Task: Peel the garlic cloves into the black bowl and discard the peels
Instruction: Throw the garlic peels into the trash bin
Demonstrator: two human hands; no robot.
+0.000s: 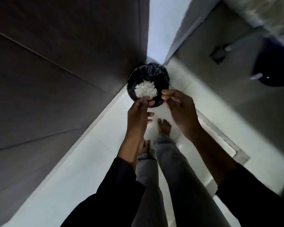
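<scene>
A round bin lined with a black bag (156, 71) stands on the floor in the corner ahead of me. A white heap of garlic peels (145, 90) shows inside its near left part. My left hand (138, 113) hovers over the bin's near rim, back towards the camera and fingers curled down. Its fingertips touch the edge of the white heap, and its palm is hidden. My right hand (179, 108) is at the bin's near right rim. Its thumb and forefinger are close together, the other fingers loose, and nothing shows in it. No black bowl is in view.
A dark cabinet face (64, 71) rises on the left and a grey wall (220, 76) on the right, leaving a narrow strip of white floor tile (88, 161). My bare feet (164, 126) and grey trouser legs stand just before the bin. A floor drain channel (226, 145) runs at the right.
</scene>
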